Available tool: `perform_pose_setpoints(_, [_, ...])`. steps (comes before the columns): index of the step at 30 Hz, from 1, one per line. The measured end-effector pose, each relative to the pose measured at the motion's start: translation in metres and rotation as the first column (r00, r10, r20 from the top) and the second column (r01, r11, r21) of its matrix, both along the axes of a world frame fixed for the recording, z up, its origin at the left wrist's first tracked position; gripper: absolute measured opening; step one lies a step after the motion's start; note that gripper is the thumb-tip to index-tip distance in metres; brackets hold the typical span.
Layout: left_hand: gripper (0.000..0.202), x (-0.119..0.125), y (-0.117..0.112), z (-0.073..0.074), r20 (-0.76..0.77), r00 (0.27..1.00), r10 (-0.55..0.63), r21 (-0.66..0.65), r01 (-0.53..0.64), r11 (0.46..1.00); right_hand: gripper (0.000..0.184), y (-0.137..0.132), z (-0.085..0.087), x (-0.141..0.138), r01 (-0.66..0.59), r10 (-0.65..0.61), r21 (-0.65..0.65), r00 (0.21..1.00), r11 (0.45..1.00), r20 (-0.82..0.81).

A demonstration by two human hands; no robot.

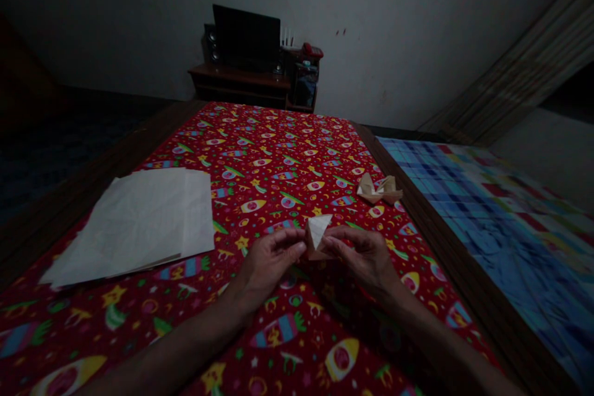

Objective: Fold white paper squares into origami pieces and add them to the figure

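My left hand (pixel 271 261) and my right hand (pixel 362 257) hold a small folded paper piece (pixel 317 234) between their fingertips, one from each side. The piece is tan on one side and has a white triangular flap pointing up. Its lower part is partly hidden by my fingers. Beyond my right hand, a larger folded tan paper shape (pixel 379 189) lies on the red rocket-print tablecloth (pixel 278 167). Left of my hands lie loose white paper sheets (pixel 134 223), slightly creased.
The cloth covers a low wooden table with a dark edge (pixel 417 223). A blue checked cloth (pixel 482 229) lies to the right. At the back, a wooden cabinet (pixel 236 79) holds a dark monitor (pixel 245 38), speakers and a red telephone (pixel 312 51).
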State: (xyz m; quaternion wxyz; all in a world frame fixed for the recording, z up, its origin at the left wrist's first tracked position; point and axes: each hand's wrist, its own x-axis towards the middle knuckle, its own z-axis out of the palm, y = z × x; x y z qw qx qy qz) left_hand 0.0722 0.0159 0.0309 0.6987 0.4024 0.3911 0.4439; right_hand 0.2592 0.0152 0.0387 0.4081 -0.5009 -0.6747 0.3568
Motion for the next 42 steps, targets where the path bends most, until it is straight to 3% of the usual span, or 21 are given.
perform_pose_setpoints(4, [0.034,-0.001,-0.001,-0.005,-0.020,0.992,-0.126,-0.047,0.125,0.991,0.018,0.000,0.000,0.001,0.008,-0.009,0.032,0.999,0.999,0.049])
perform_pose_setpoints(10, [0.032,-0.002,-0.002,-0.003,-0.014,0.994,-0.105,-0.010,0.105,0.994,0.017,-0.005,0.006,-0.002,-0.071,0.041,0.214,0.989,0.974,0.140])
perform_pose_setpoints(14, [0.026,-0.003,-0.002,0.001,-0.025,0.988,-0.152,0.074,0.154,0.985,0.021,-0.007,0.003,-0.004,-0.108,0.040,0.325,0.977,0.940,0.209])
perform_pose_setpoints(20, [0.023,-0.004,0.000,0.002,0.002,0.973,-0.230,0.110,0.229,0.967,0.020,-0.007,0.001,-0.005,-0.105,0.085,0.152,0.987,0.983,0.136])
perform_pose_setpoints(24, [0.022,-0.004,0.003,0.001,-0.007,0.963,-0.270,0.149,0.268,0.952,0.017,-0.006,0.000,-0.002,-0.053,0.028,0.146,0.985,0.988,0.172])
perform_pose_setpoints(31, [0.027,-0.002,0.007,-0.003,0.010,0.981,-0.193,0.135,0.190,0.973,0.020,-0.004,-0.006,-0.002,-0.046,0.047,-0.006,0.994,0.999,0.097])
perform_pose_setpoints(36, [0.024,-0.006,0.009,-0.012,0.003,0.985,-0.170,0.088,0.170,0.982,0.015,-0.005,-0.002,-0.009,-0.096,0.093,0.040,0.993,0.995,0.069])
perform_pose_setpoints(39, [0.024,-0.006,0.009,-0.015,0.134,0.970,-0.200,0.036,0.197,0.980,0.013,-0.005,0.003,-0.009,-0.115,0.109,0.098,0.992,0.989,0.065])
perform_pose_setpoints(42, [0.024,-0.006,0.009,-0.013,0.313,0.922,-0.227,-0.016,0.244,0.970,0.016,0.000,0.004,-0.006,0.056,-0.057,0.122,0.998,0.991,0.009])
